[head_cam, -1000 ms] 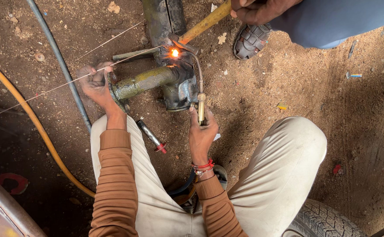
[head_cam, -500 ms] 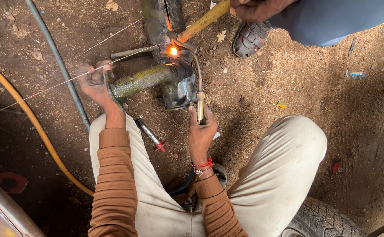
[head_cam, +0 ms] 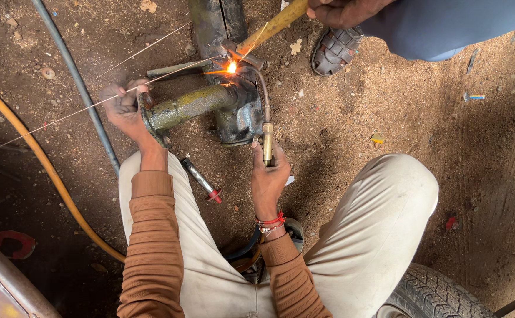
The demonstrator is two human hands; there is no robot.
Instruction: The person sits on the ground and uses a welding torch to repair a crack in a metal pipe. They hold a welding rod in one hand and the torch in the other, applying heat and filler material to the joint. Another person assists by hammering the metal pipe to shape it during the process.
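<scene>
A greasy metal housing with a greenish tube (head_cam: 190,106) lies on the dirt in front of me. My right hand (head_cam: 268,176) grips a brass gas torch (head_cam: 266,138) whose curved tip burns with a bright flame (head_cam: 231,67) at the top of the housing. My left hand (head_cam: 125,109) rests at the tube's flange end and holds a long thin filler rod (head_cam: 69,115) that reaches toward the flame. Another person's hand (head_cam: 343,9) at the top holds a wooden-handled hammer (head_cam: 269,28) against the heated spot.
A yellow hose (head_cam: 40,168) and a grey hose (head_cam: 78,85) run down the left side. A small red-ended tool (head_cam: 201,179) lies by my left knee. The other person's sandalled foot (head_cam: 334,50) stands at top right. A tyre (head_cam: 434,294) sits at bottom right.
The flame and hammer have stayed at the same spot. My right hand has shifted slightly on the torch; the left hand and rod barely moved.
</scene>
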